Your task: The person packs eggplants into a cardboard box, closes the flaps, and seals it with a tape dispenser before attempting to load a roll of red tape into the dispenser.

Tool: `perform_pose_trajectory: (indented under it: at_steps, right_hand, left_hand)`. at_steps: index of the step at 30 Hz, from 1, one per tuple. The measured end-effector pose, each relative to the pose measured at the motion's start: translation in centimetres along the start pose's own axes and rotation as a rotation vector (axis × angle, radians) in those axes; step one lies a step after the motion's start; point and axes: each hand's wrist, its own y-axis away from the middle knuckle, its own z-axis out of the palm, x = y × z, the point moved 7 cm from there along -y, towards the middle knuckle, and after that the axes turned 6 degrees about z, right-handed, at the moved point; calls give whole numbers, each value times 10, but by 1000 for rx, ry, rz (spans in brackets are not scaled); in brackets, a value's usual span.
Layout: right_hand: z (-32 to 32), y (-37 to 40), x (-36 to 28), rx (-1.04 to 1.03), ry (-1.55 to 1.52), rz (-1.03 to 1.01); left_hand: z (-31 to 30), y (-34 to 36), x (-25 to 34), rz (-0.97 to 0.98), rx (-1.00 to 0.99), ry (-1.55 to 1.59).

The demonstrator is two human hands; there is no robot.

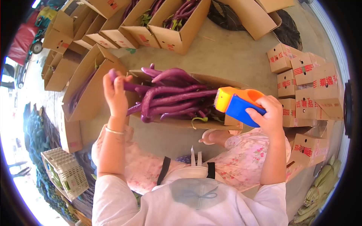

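Note:
My left hand [116, 96] is closed round the end of a long purple eggplant [134, 87], above the left end of an open cardboard box [230, 83]. More long eggplants [177, 100] are heaped in that box, some rising above its rim. In my right hand [270, 113] is a blue-and-orange tape dispenser [243, 110], gripped at the box's right end. Its yellow, toothed front points left, close to the tip of an eggplant. My fingers partly hide the tool's handle.
Open boxes of eggplants [166, 35] line the back and left. Closed, red-printed cartons [307, 69] are stacked at the right. A plastic crate [65, 173] stands at the lower left, and green husk-like leaves [318, 190] lie at the lower right. My knees flank the box's near side.

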Motion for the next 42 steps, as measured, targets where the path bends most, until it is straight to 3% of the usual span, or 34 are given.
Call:
perform_pose_trajectory:
  at_steps: [2, 3, 5, 7, 9, 12, 14, 16, 17, 19, 22, 23, 25, 27, 28, 30, 32, 34, 35, 37, 38, 39, 41, 42]
  right_hand:
    - [-20, 0, 5, 26, 36, 31]
    - [6, 9, 0, 21, -54, 50]
    - [0, 8, 8, 78, -40, 82]
    - [-5, 1, 3, 84, -13, 43]
    - [-9, 8, 2, 98, 29, 17]
    - [-11, 2, 4, 81, 3, 71]
    - [-9, 7, 17, 42, 3, 214]
    - [-12, 15, 36, 62, 34, 280]
    - [-17, 11, 49, 80, 51, 334]
    - [-27, 15, 69, 125, -6, 408]
    - [-29, 38, 127, 116, 65, 736]
    - [-23, 45, 145, 133, 70, 725]
    - [12, 69, 183, -63, 342, 747]
    - [57, 93, 209, -344, 435, 785]
    - [72, 104, 221, -363, 442, 784]
    - [109, 133, 248, -592, 491, 829]
    - [126, 151, 258, -740, 553, 825]
    - [137, 162, 275, -860, 628, 815]
    - [139, 154, 287, -859, 639, 798]
    - [120, 118, 276, -501, 558, 830]
    - [107, 91, 254, -279, 475, 669]
    - [90, 56, 206, -58, 384, 499]
    - [90, 8, 87, 59, 164, 207]
    - [105, -6, 34, -2, 37, 69]
  left_hand:
    - [47, -1, 1, -240, -345, -160]
    - [22, -16, 13, -250, -375, -246]
    - [22, -17, 8, -329, -492, -450]
    - [24, -22, 13, -191, -438, -408]
    - [4, -19, -5, -398, -151, -205]
    - [4, -38, 47, -202, -39, -135]
    - [-3, -41, 61, -118, 12, -177]
    - [-16, -55, 34, -403, -92, -279]
    - [-21, -64, 42, -368, -84, -264]
    - [-42, -74, 83, -213, 166, -193]
    - [-74, -80, 130, -89, 260, 65]
    - [-90, -79, 147, -66, 292, 113]
    - [-109, -75, 187, -3, 196, 102]
    - [-148, -72, 209, 38, 155, 140]
    - [-159, -70, 221, 47, 89, 188]
    - [-188, -63, 232, 27, 252, 191]
    - [-216, -62, 245, -93, -51, 502]
    - [-228, -45, 250, -97, -45, 570]
    - [-232, -39, 251, -79, -66, 660]
    - [-249, -23, 248, -91, 34, 691]
    - [-247, -15, 242, -136, 33, 752]
    - [-245, -7, 235, -174, 30, 814]
    - [-241, 7, 217, -169, 84, 815]
    - [-235, 13, 206, -161, 104, 828]
